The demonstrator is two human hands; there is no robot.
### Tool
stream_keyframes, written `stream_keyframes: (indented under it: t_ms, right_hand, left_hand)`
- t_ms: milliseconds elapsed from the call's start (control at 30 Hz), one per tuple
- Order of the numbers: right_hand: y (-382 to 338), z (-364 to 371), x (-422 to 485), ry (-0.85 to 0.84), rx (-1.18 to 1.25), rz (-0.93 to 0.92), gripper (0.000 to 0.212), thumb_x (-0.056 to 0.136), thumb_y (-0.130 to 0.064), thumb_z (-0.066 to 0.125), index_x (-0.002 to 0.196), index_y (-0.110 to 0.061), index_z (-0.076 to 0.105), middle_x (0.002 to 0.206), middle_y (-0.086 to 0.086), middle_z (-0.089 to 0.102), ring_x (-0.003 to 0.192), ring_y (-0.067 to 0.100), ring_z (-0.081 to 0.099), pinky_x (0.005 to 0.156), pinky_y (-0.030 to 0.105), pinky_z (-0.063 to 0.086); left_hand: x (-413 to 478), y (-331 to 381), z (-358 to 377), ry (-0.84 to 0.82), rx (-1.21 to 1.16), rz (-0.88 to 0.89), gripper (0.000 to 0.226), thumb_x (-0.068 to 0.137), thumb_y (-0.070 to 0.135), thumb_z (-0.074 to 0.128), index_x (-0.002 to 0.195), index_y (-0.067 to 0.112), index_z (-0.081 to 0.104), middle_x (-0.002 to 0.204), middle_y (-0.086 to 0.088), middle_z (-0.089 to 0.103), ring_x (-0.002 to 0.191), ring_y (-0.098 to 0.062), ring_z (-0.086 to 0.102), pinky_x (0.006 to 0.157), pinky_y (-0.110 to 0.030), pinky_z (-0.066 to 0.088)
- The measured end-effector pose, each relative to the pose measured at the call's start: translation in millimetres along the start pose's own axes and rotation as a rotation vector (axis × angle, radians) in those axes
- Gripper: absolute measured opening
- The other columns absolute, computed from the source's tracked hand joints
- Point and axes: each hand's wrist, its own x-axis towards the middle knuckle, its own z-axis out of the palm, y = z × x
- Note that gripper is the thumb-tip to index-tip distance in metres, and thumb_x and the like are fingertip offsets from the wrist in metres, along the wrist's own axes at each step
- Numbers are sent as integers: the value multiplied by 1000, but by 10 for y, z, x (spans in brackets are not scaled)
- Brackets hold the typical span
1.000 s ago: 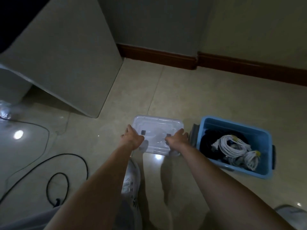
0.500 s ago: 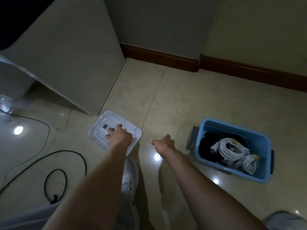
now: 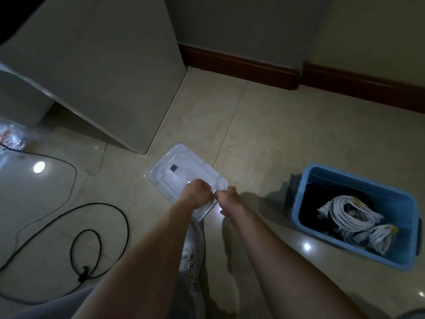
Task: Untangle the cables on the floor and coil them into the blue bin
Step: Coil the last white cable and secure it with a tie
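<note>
The blue bin (image 3: 358, 180) stands on the tiled floor at the right. Inside it lie two white cable coils (image 3: 349, 212) with yellow ties, on top of dark cables (image 3: 312, 199). A black cable (image 3: 101, 204) loops loose on the floor at the left, ending in a plug. A clear plastic lid (image 3: 181, 171) lies on the floor ahead of me, beside the cabinet corner. My left hand (image 3: 197, 192) and my right hand (image 3: 228, 198) meet at the lid's near corner, fingers curled on its edge. The bin is well apart from both hands.
A pale cabinet (image 3: 103, 77) stands at the left with a rounded corner near the lid. A dark baseboard (image 3: 241, 65) runs along the wall behind. A thin wire (image 3: 74, 180) and a clear bag (image 3: 11, 137) lie far left. My white shoe (image 3: 190, 249) is under my arms.
The clear lid went from beside the bin leftward to the cabinet corner. My right hand let go of it midway and has now returned to its near edge, next to my left hand.
</note>
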Motion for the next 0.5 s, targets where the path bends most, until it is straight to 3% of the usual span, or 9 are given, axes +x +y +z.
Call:
stream_keyframes:
  t_ms: [100, 167, 233, 300, 400, 500]
  right_hand:
    - [17, -134, 74, 132, -98, 43, 55, 93, -28, 59, 137, 4, 49, 135, 23, 57, 121, 37, 58, 96, 35, 51]
    - [43, -276, 73, 162, -175, 75, 47, 97, -29, 55, 133, 0, 54, 134, 22, 58, 122, 35, 58, 96, 31, 47]
    - [81, -373, 90, 153, -173, 46, 40, 95, -28, 58, 126, -2, 62, 126, 21, 64, 114, 34, 63, 93, 33, 51]
    - [43, -437, 31, 179, -152, -25, 33, 95, -26, 59, 120, -6, 64, 121, 16, 67, 109, 33, 65, 86, 30, 50]
    - [-170, -576, -168, 307, -187, -156, 18, 99, -22, 48, 106, -19, 64, 114, 8, 67, 96, 27, 62, 79, 29, 43]
    - [-343, -887, -388, 427, -243, -347, 21, 99, -14, 42, 98, -18, 62, 111, 8, 65, 89, 24, 59, 74, 27, 40]
  left_hand:
    - [-29, 177, 103, -81, -26, 75, 20, 94, 20, 59, 102, 20, 77, 109, -1, 73, 105, -20, 63, 100, -34, 49]
    - [-35, 262, 161, -117, -168, 80, 19, 93, 13, 61, 104, 18, 75, 108, -5, 72, 104, -23, 65, 101, -39, 51]
    - [-70, 368, 169, -165, -335, 79, 20, 91, 7, 60, 103, 13, 75, 98, -8, 72, 92, -23, 68, 90, -34, 56]
    - [-139, 522, 112, -171, -427, 94, 22, 92, 2, 56, 99, 7, 76, 85, -8, 71, 73, -17, 65, 68, -22, 56]
    - [-267, 689, -109, 94, -432, 77, 22, 90, 11, 55, 78, 12, 73, 69, -3, 69, 63, -15, 62, 51, -15, 47]
    - [-393, 685, -410, 450, -575, 5, 26, 89, 26, 48, 81, 12, 68, 76, -9, 67, 73, -25, 63, 64, -33, 52]
